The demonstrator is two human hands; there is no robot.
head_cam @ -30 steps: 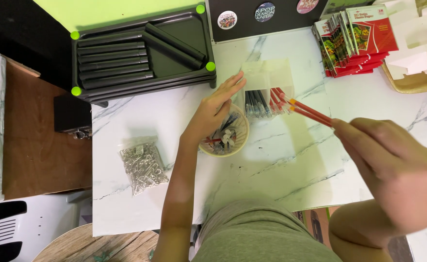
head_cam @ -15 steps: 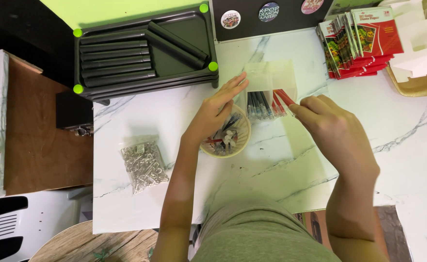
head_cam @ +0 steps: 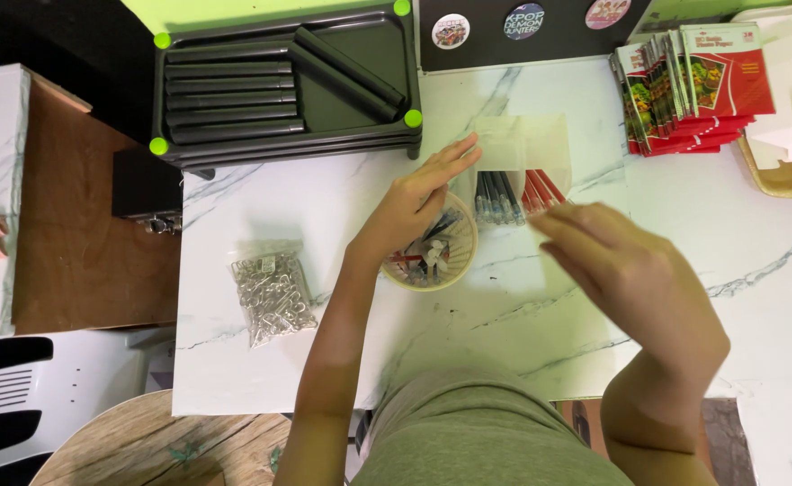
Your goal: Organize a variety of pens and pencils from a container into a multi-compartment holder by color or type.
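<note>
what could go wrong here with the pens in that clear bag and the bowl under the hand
The left hand reaches across the small bowl to pin the clear bag; it might tip the bowl. The black pens and red pens protrude from the bag, so the blurred right hand might scatter them.

The person wears a grey-green top of plain, soft cloth, seen from above at the chest. Both forearms are bare, with no sleeves reaching them. The left hand (head_cam: 414, 202) and right hand (head_cam: 634, 270) carry no gloves, rings or watch.

Clear glossy plastic pen bag (head_cam: 522, 148)
</note>
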